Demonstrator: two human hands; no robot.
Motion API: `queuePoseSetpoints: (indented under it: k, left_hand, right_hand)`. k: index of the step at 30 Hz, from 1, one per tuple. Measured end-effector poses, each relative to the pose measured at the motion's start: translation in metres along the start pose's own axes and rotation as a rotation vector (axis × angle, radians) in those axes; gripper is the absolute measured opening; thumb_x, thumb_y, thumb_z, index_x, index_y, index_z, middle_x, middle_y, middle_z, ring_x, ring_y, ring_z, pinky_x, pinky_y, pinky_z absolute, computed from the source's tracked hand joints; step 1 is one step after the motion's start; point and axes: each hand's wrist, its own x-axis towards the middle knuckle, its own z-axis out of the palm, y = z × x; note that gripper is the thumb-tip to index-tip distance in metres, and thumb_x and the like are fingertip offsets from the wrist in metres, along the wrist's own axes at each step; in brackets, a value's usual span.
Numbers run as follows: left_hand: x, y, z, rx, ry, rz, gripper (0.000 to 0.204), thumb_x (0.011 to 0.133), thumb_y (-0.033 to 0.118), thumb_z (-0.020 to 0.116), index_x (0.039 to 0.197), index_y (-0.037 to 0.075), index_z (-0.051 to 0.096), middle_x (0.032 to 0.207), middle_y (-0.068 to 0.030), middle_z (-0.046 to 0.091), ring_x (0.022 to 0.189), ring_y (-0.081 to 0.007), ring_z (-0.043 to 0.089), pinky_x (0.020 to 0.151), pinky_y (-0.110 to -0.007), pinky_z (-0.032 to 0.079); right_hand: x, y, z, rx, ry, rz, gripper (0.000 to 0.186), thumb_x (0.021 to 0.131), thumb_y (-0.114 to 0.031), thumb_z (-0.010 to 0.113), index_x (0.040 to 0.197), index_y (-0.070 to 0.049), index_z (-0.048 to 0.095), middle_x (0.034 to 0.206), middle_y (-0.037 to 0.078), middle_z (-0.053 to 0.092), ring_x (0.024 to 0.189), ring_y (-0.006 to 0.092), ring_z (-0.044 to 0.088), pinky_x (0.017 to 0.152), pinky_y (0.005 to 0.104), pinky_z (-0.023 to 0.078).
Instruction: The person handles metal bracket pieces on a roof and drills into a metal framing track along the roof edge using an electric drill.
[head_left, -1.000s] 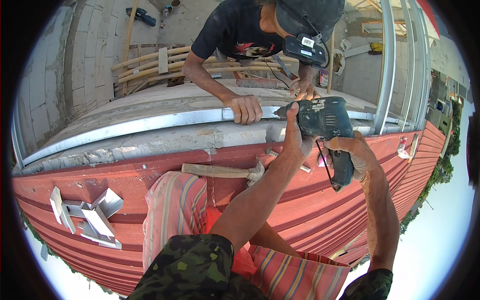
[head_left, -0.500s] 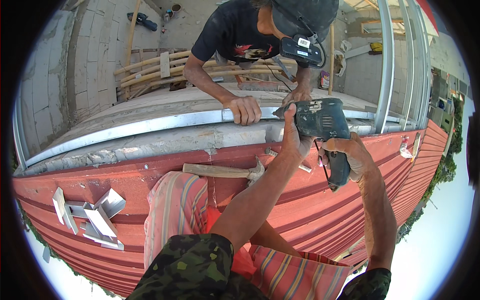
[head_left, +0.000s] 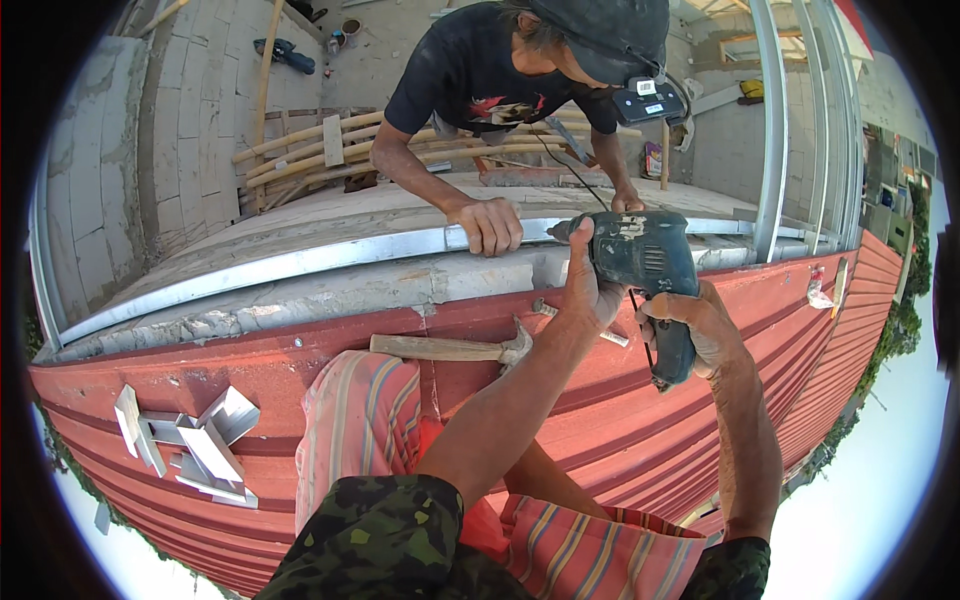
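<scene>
A dark, scuffed power drill lies across the wall top with its chuck pointing left, close to a shiny metal channel. My right hand is wrapped round its handle. Under the front of the drill body, my left hand supports it, thumb raised beside the chuck. The bit's tip is too small to make out. Opposite me, a co-worker's hand grips the channel just left of the chuck; that person's other hand is partly hidden behind the drill.
A wooden-handled hammer rests on the red corrugated roof below my left forearm. Several bent metal offcuts lie to the left. Upright metal studs rise at the right. Bamboo poles are beyond the block wall.
The co-worker's head and torso have shifted slightly, and their far hand has drawn back from the drill. My hands keep the same hold; the view has tilted a little.
</scene>
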Motion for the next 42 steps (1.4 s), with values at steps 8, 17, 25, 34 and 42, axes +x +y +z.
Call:
queuePoseSetpoints:
  k: [8,17,25,34,42]
  left_hand:
    - [-0.001,0.002,0.000,0.045,-0.005,-0.008,0.056,0.085,0.050,0.068,0.118,0.008,0.055,0.113,-0.0054,0.065,0.107,-0.0200,0.063,0.093,-0.041,0.053]
    - [-0.001,0.001,-0.001,0.097,0.073,0.022,0.046,0.088,0.050,0.064,0.114,0.011,0.060,0.108,-0.0025,0.068,0.098,-0.0209,0.066,0.084,-0.041,0.056]
    - [0.003,0.005,-0.007,0.148,0.055,0.037,0.056,0.086,0.049,0.066,0.124,0.010,0.054,0.122,-0.0059,0.061,0.113,-0.0215,0.060,0.094,-0.044,0.053]
    - [0.001,0.005,-0.007,0.178,-0.126,0.044,0.048,0.092,0.047,0.059,0.126,0.014,0.054,0.118,-0.0037,0.065,0.107,-0.0217,0.064,0.091,-0.041,0.054]
    - [0.005,0.000,-0.016,0.108,0.000,-0.032,0.050,0.087,0.052,0.065,0.119,0.013,0.057,0.114,-0.0031,0.066,0.105,-0.0220,0.064,0.088,-0.043,0.055]
  right_hand:
    - [-0.001,-0.006,0.002,-0.014,-0.028,-0.014,0.032,0.071,-0.023,0.072,0.088,0.004,0.066,0.069,0.010,0.063,0.058,0.0163,0.061,0.053,0.0295,0.051]
    - [0.002,0.005,-0.009,-0.036,-0.062,-0.016,0.028,0.076,-0.022,0.068,0.090,0.002,0.066,0.071,0.008,0.063,0.056,0.0129,0.059,0.048,0.0281,0.049]
    - [-0.004,0.002,-0.004,0.005,-0.023,-0.042,0.029,0.074,-0.024,0.069,0.083,0.004,0.069,0.070,0.010,0.064,0.058,0.0161,0.059,0.054,0.0317,0.048]
    - [0.004,0.012,-0.007,-0.043,-0.029,-0.044,0.029,0.072,-0.025,0.069,0.081,0.003,0.068,0.069,0.009,0.062,0.058,0.0162,0.058,0.055,0.0308,0.047]
    - [-0.005,0.004,-0.008,-0.020,-0.033,-0.047,0.032,0.073,-0.022,0.069,0.090,0.004,0.064,0.073,0.009,0.063,0.059,0.0145,0.060,0.051,0.0276,0.049]
